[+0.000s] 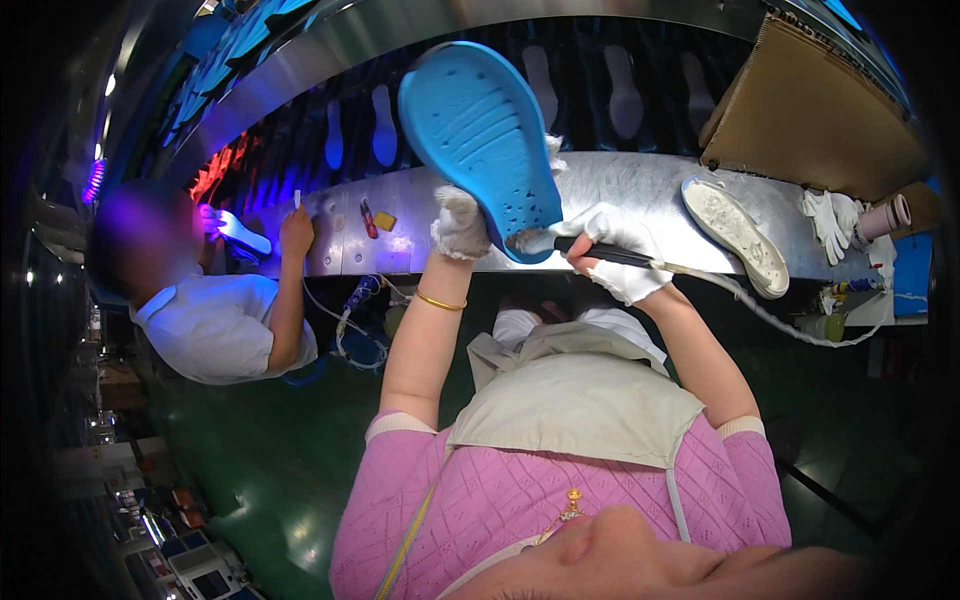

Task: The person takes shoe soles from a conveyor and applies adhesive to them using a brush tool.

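Note:
In my left hand (459, 222), which wears a white glove, a blue shoe sole (478, 140) is held up with its wide end away from me. Grooves cross its wide part and small pits mark the narrower end; most of my left fingers are behind it. My gloved right hand (622, 248), bare at the fingertips, is closed round the black handle of a brush (590, 247). The bristles touch the near end of the blue sole. A pale hose (735, 287) runs from the handle's rear. To the right, a whitish sole with a rim (735, 235) lies on the metal bench.
Beyond the metal ledge (640, 175), a dark conveyor carries several soles (622, 90). A cardboard box (815, 110) stands at right, near white gloves (826, 225) and a cup-like cylinder (885, 218). Leftward are a red tool (368, 218), a yellow block (384, 221) and a co-worker (225, 320).

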